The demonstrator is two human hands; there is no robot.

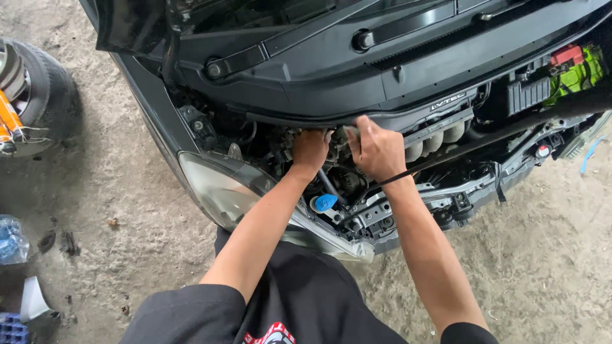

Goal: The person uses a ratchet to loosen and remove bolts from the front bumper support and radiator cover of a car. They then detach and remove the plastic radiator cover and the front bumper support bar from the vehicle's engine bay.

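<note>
I lean over the open engine bay (440, 137) of a dark car. My left hand (310, 150) reaches down among the engine parts near the firewall, its fingers curled and hidden from view. Just beside it, my right hand (377, 150) is closed around a small metal tool or part whose tip shows above the fingers. A blue cap (326, 202) sits below both hands. The hood prop rod (484, 137) runs diagonally past my right wrist.
A headlight (220, 188) is at the car's front corner by my left arm. A wheel (35, 95) with an orange strut stands at the left. Bags and a blue crate (11, 328) lie on the concrete floor. The battery (570, 70) sits at the right.
</note>
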